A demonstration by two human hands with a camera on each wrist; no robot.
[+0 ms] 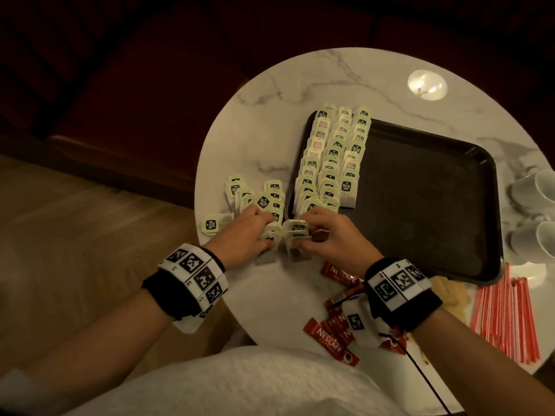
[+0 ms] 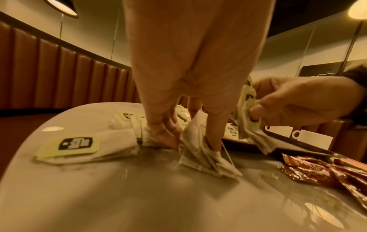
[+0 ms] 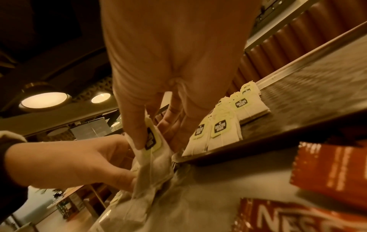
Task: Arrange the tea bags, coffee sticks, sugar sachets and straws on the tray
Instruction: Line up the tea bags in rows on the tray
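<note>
A black tray holds three rows of green-tagged tea bags along its left side. Loose tea bags lie on the table left of the tray. At the tray's near left corner my left hand pinches a small bunch of tea bags whose lower ends touch the table. Beside it my right hand pinches another stack of tea bags, thumb on the top tag. Red coffee sticks lie under my right wrist. Striped straws lie at the right edge.
The round marble table has its edge close on the left and near side. Two white cups stand right of the tray. A pale brown heap, perhaps sachets, lies between the tray and the straws. One tea bag lies apart, far left.
</note>
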